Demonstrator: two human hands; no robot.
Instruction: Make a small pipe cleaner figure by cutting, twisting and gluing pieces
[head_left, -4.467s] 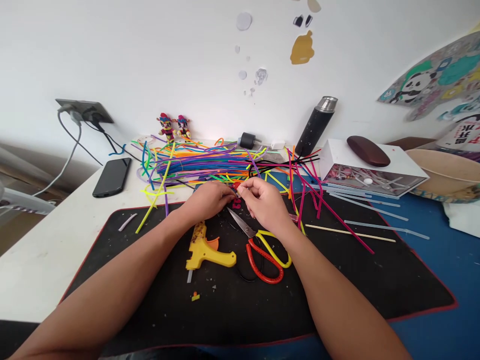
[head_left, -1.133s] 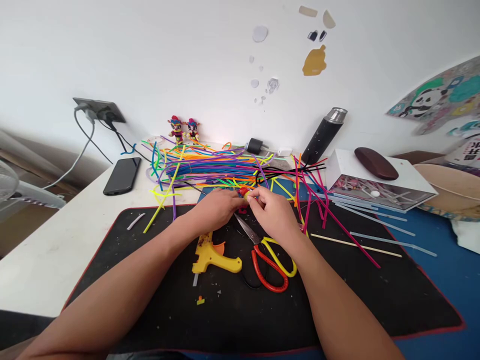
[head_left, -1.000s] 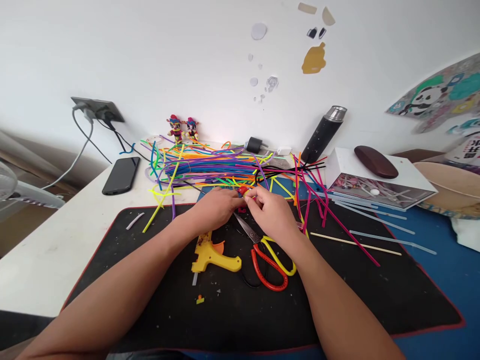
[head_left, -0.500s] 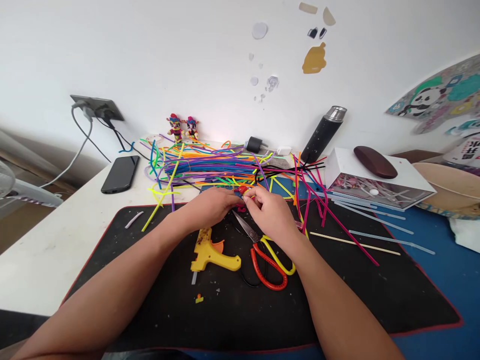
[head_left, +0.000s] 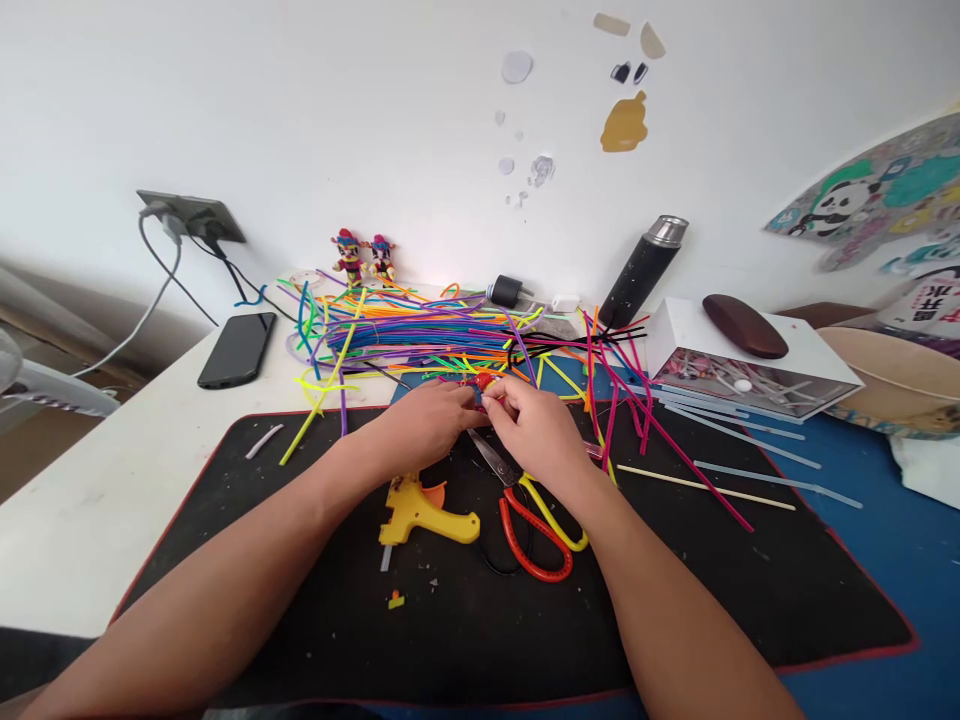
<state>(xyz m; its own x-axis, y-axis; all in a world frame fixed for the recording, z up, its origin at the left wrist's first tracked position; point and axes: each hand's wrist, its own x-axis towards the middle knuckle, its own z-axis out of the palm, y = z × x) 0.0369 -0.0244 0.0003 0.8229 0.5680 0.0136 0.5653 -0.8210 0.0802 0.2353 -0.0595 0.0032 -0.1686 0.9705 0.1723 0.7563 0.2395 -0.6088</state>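
My left hand (head_left: 427,425) and my right hand (head_left: 538,425) meet over the far part of the black mat, fingers closed on a small pipe-cleaner figure (head_left: 484,381). Its red top and some blue show; my fingers hide the rest. Just below lie scissors (head_left: 536,530) with one red and one yellow handle, blades pointing up toward my hands. A yellow glue gun (head_left: 424,515) rests below my left hand, its nozzle end hidden by that wrist. Behind my hands spreads a pile of colourful pipe cleaners (head_left: 427,333).
Two small figures (head_left: 364,258) stand against the wall. A phone (head_left: 238,350) lies at the left. To the right are a black flask (head_left: 643,272), a white box (head_left: 757,365), clear glue sticks (head_left: 750,435) and a thin wooden stick (head_left: 705,487) on the mat (head_left: 285,620).
Both hands stay on the small figure, with only slight shifts of the fingers. The whole view has moved a little; the things on the mat lie as before.
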